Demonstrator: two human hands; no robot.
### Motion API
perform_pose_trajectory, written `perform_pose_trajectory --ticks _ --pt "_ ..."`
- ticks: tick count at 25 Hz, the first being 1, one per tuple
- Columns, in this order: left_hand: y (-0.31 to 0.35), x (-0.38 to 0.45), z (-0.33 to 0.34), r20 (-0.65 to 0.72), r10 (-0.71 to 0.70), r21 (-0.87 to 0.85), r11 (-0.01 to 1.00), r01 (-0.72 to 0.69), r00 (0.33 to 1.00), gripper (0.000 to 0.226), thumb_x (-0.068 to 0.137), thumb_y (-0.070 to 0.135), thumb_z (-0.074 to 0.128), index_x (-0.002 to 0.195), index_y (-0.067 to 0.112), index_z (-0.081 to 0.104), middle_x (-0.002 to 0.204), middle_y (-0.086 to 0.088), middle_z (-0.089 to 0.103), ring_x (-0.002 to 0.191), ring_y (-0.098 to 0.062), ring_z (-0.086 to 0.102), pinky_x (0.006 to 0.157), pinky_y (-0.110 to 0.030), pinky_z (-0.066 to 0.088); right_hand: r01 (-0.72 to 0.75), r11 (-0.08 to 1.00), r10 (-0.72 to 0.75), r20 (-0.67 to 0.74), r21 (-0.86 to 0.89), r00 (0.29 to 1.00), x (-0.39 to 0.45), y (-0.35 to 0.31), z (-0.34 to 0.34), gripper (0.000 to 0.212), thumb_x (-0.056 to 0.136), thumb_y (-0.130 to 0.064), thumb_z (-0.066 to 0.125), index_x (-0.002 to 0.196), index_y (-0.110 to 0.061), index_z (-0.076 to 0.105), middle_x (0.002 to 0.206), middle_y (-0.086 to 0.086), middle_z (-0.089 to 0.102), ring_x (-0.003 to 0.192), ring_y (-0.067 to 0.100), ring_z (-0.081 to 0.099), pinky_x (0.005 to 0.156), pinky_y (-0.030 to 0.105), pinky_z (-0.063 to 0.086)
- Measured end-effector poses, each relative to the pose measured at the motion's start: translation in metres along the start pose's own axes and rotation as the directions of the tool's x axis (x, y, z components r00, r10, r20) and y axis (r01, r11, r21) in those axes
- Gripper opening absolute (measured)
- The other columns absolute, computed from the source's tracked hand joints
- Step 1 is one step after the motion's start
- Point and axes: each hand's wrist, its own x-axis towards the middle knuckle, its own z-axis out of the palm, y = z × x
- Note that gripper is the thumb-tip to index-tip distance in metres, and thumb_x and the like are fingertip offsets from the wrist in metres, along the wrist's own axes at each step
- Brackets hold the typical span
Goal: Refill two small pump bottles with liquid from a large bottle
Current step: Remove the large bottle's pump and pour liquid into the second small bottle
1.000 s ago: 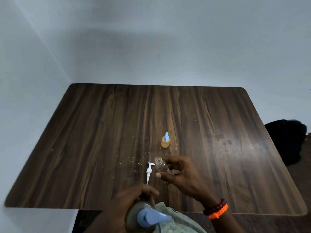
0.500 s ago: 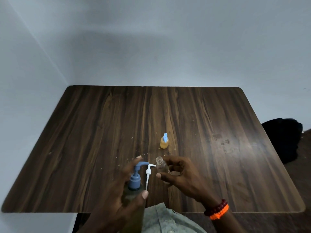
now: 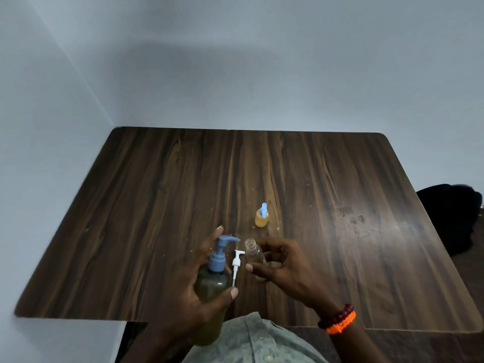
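Left hand (image 3: 199,281), gripping the large pump bottle (image 3: 213,284), has raised it from the lap beside the uncapped small bottle (image 3: 255,254) pinched in the right hand (image 3: 281,268), near six o'clock on the surface (image 3: 157,205); the filled amber small bottle (image 3: 262,217) stands just beyond, so pumping into the second looks imminent.

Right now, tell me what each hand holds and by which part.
Left hand grips the large pump bottle round its body. Right hand holds the small open bottle by its lower body, neck free.
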Motion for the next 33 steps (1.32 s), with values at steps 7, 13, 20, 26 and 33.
perform_pose_trajectory --ticks 7,13,20,26,33 --pt "0.011 0.064 -0.019 0.199 0.230 0.094 0.963 -0.252 0.953 0.094 0.082 0.026 0.083 0.157 0.042 0.030 0.117 0.009 0.072 0.093 -0.018 0.077 0.084 -0.039 0.065 0.050 0.997 -0.053 -0.045 -0.055 0.998 0.025 -0.020 -0.013 0.029 0.090 -0.016 0.078 0.118 -0.011 0.070 0.113 0.005 0.074 0.100 0.022 0.073 0.082 0.053 0.064" --pt "0.007 0.077 -0.022 0.250 0.309 0.134 0.928 -0.349 0.917 0.091 0.082 0.033 0.083 0.156 0.043 0.030 0.128 0.017 0.064 0.099 -0.010 0.075 0.083 -0.029 0.065 0.063 0.993 -0.070 -0.070 -0.096 0.995 0.029 -0.035 -0.027 0.034 0.090 -0.012 0.077 0.121 -0.004 0.068 0.118 0.012 0.071 0.108 0.029 0.070 0.090 0.056 0.060" --pt "0.009 0.077 -0.023 0.249 0.292 0.198 0.918 -0.344 0.923 0.086 0.082 0.033 0.082 0.150 0.050 0.031 0.127 0.005 0.066 0.101 -0.011 0.074 0.083 -0.030 0.065 0.079 0.986 -0.084 -0.029 -0.148 0.996 0.028 -0.040 -0.026 0.030 0.089 -0.015 0.078 0.117 -0.006 0.069 0.114 0.010 0.071 0.104 0.026 0.071 0.087 0.054 0.061" --pt "0.016 0.076 -0.025 0.246 0.324 0.228 0.897 -0.379 0.914 0.083 0.084 0.035 0.080 0.150 0.048 0.032 0.124 0.013 0.065 0.100 -0.005 0.073 0.083 -0.025 0.064 0.088 0.979 -0.092 -0.016 -0.182 0.996 0.028 -0.041 -0.025 0.030 0.090 -0.017 0.078 0.118 -0.010 0.070 0.113 0.003 0.073 0.102 0.018 0.071 0.091 0.047 0.062" --pt "0.017 0.074 -0.032 0.281 0.274 0.261 0.900 -0.348 0.920 0.075 0.084 0.045 0.077 0.146 0.050 0.036 0.125 0.019 0.065 0.102 -0.001 0.073 0.083 -0.027 0.064 0.099 0.979 -0.104 -0.017 -0.177 0.994 0.026 -0.040 -0.024 0.028 0.090 -0.017 0.078 0.116 -0.009 0.071 0.110 0.004 0.074 0.098 0.018 0.073 0.084 0.046 0.064"
